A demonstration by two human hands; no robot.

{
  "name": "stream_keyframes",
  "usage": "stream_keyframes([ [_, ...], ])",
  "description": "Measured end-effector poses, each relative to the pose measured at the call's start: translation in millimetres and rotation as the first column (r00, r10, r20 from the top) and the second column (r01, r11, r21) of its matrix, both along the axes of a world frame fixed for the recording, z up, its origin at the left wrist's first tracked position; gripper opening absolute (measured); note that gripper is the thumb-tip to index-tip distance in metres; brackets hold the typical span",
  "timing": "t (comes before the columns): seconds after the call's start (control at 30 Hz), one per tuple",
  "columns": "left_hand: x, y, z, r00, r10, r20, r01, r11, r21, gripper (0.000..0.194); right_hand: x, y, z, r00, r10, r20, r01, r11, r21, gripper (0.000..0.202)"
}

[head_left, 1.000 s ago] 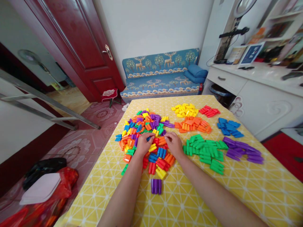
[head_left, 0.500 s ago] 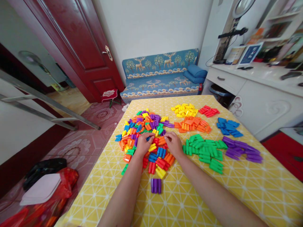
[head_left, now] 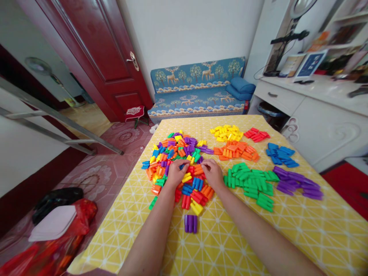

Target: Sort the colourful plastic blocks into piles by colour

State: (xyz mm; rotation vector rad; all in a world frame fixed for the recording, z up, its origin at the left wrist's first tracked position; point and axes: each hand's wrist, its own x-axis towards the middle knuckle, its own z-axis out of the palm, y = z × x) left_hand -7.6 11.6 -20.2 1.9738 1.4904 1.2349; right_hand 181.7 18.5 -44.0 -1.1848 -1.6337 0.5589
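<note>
The mixed pile of coloured plastic pieces [head_left: 171, 154] is spread between and beyond the two hands, and its near part is overlapped by both. A blue piece [head_left: 181, 166] is seen within the curl of the left hand [head_left: 176, 174], between thumb and forefinger; whether it is pinched or merely lies beneath cannot be told. The left hand is held palm down, its fingers bent and angled inward to the right. The right hand [head_left: 213, 173] is mirrored opposite, with wrist low, knuckles raised and fingertips drawn together toward the thumb at the end of an orange piece [head_left: 197, 168]; a firm grip cannot be confirmed. Both forearms are extended from the near edge and converged toward the pile. Nearer than the grips, a purple piece [head_left: 191, 223] is set apart. Beyond and right of the right hand, the yellow pile [head_left: 227, 133], orange pile [head_left: 235, 150] and red pile [head_left: 257, 135] are laid out; farther to its right are placed the green pile [head_left: 250, 180], blue pile [head_left: 281, 155] and purple pile [head_left: 299, 183]. All are borne by a yellow patterned tablecloth [head_left: 129, 230].
</note>
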Motion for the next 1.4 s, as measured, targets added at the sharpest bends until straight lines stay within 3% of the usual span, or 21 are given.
stream_keyframes([
  [0.53, 2.4, 1.1, -0.3, 0.999, -0.036, -0.001, 0.036, 0.999, 0.028, 0.018, 7.8, 7.7, -8.5, 0.999, 0.004, 0.053, -0.007, 0.998, 0.061, 0.018],
  [0.8, 2.1, 0.7, -0.8, 0.998, -0.055, 0.022, 0.054, 0.997, 0.063, 0.017, 6.2, 0.0, 0.1, 1.0, -0.018, 0.017, 0.018, 1.0, 0.0, 0.024],
  [0.9, 2.5, -0.2, 0.7, 0.998, -0.05, 0.025, 0.048, 0.997, 0.064, 0.016, 4.1, -6.0, 6.4, 0.996, 0.089, 0.019, -0.089, 0.996, -0.007, 0.03],
  [1.03, 3.1, 0.5, 0.4, 0.999, -0.043, 0.032, 0.041, 0.998, 0.056, 0.016, -0.5, -10.6, 12.4, 0.956, 0.249, 0.154, -0.262, 0.963, 0.066, 0.031],
  [1.4, 3.1, -0.3, 0.5, 0.998, -0.002, 0.061, 0.001, 1.0, 0.017, 0.017, -3.6, -7.0, 10.2, 0.961, 0.223, 0.162, -0.238, 0.968, 0.079, 0.024],
])
